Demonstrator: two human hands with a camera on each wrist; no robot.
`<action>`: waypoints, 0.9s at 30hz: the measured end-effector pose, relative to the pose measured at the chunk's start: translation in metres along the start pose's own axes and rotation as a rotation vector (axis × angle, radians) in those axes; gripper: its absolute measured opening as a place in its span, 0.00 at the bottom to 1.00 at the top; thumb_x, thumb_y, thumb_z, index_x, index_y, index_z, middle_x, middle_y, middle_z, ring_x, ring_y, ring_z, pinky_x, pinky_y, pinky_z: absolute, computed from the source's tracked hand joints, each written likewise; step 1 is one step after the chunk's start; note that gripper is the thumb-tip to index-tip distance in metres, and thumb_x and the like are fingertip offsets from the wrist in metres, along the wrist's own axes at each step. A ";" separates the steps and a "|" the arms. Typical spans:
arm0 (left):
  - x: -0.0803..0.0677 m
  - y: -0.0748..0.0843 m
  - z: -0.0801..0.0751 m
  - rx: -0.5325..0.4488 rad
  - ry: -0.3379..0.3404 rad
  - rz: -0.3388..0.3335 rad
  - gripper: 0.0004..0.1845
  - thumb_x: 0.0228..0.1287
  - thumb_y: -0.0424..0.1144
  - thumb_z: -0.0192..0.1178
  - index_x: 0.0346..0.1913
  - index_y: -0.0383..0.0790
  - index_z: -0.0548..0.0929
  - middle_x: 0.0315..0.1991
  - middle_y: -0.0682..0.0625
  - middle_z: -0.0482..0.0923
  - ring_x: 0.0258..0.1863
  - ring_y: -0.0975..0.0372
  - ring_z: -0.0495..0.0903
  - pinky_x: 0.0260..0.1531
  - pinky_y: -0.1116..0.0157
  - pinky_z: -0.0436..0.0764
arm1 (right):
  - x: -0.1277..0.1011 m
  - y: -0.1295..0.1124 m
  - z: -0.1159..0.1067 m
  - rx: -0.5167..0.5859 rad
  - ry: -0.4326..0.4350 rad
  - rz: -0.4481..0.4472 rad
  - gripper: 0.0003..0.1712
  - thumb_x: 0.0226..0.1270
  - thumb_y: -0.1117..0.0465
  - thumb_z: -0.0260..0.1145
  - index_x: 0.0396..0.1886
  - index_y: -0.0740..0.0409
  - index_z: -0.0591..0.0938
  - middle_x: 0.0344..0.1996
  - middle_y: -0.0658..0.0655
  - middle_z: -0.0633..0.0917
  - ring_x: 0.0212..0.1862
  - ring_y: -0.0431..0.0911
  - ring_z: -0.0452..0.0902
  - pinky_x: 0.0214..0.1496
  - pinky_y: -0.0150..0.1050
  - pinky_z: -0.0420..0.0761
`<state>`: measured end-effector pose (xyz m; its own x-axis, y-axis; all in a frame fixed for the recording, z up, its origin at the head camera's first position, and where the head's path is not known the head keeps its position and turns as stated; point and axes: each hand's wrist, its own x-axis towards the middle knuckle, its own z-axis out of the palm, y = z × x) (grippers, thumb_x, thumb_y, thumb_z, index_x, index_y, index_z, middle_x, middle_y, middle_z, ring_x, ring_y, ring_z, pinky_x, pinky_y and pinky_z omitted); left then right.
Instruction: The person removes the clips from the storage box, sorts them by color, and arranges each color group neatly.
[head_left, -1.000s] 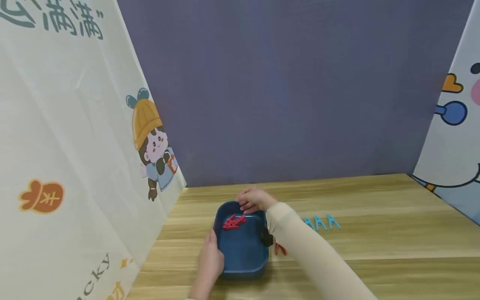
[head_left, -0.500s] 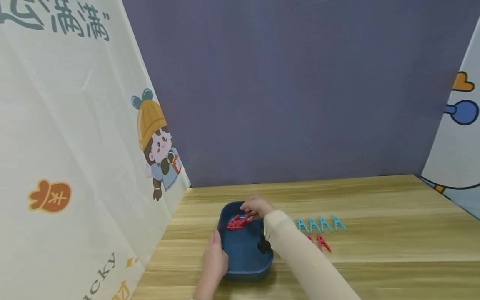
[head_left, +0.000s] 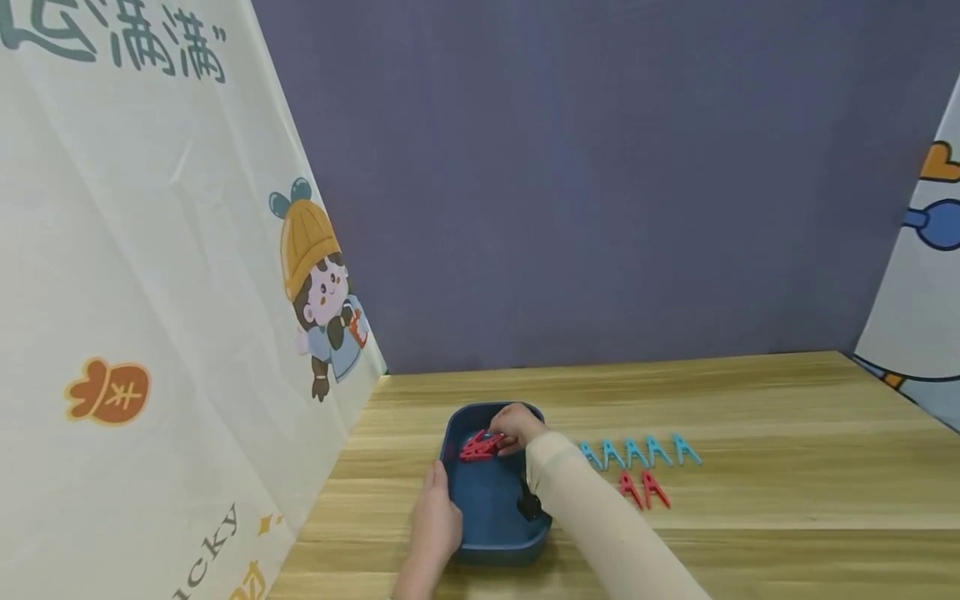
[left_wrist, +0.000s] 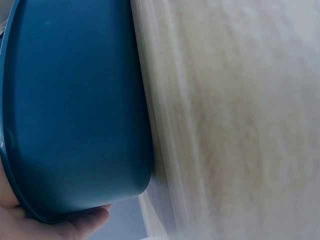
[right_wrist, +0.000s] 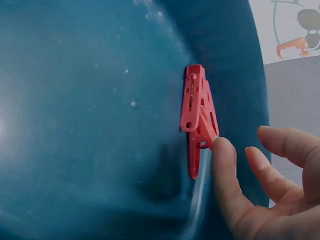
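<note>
A dark blue plastic basin (head_left: 487, 508) stands on the wooden table, with several red clothespins (head_left: 480, 447) heaped inside near its far end. My left hand (head_left: 437, 517) grips the basin's left side; in the left wrist view, fingers (left_wrist: 90, 222) wrap the rim. Inside the basin, my right hand (head_left: 517, 427) is low at the heap. The right wrist view shows one fingertip right at the end of a red clothespin (right_wrist: 196, 100), while the other fingers are spread apart from it. A black wrist camera (head_left: 529, 500) hangs beneath the right wrist.
Right of the basin, several blue clothespins (head_left: 636, 452) form a row on the table (head_left: 787, 467). Two red clothespins (head_left: 643, 490) lie just in front of them. A purple-grey panel (head_left: 600, 183) rises at the back, and a printed white sheet (head_left: 187, 275) at the left.
My right hand has come down from above the far rim to the red clothespins in the basin. Its forearm has uncovered more clothespins on the table. The left hand keeps its grip.
</note>
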<state>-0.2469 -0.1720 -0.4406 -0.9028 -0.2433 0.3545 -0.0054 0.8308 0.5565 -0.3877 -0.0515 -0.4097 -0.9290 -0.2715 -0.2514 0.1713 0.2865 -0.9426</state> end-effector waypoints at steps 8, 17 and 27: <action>0.001 0.000 0.000 0.021 -0.007 0.007 0.27 0.51 0.20 0.51 0.59 0.19 0.66 0.57 0.29 0.67 0.55 0.42 0.69 0.53 0.50 0.70 | 0.006 0.008 0.000 -0.020 0.020 0.007 0.10 0.55 0.74 0.57 0.37 0.74 0.80 0.27 0.61 0.81 0.25 0.46 0.80 0.33 0.40 0.83; 0.001 -0.001 0.000 0.000 -0.003 0.004 0.27 0.51 0.20 0.50 0.59 0.18 0.66 0.57 0.28 0.66 0.55 0.41 0.69 0.54 0.49 0.70 | 0.006 0.010 0.001 0.017 0.004 0.000 0.15 0.57 0.79 0.55 0.45 0.79 0.77 0.30 0.63 0.80 0.21 0.40 0.74 0.30 0.32 0.82; 0.000 -0.001 -0.001 0.001 0.016 0.020 0.27 0.50 0.20 0.50 0.58 0.18 0.67 0.56 0.29 0.67 0.54 0.41 0.70 0.53 0.49 0.70 | 0.005 0.010 -0.001 0.086 -0.012 -0.021 0.08 0.58 0.74 0.59 0.37 0.76 0.80 0.22 0.59 0.81 0.21 0.40 0.78 0.32 0.33 0.83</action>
<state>-0.2466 -0.1735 -0.4409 -0.8958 -0.2350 0.3773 0.0117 0.8360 0.5485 -0.3911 -0.0487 -0.4203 -0.9288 -0.2874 -0.2337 0.1802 0.2006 -0.9630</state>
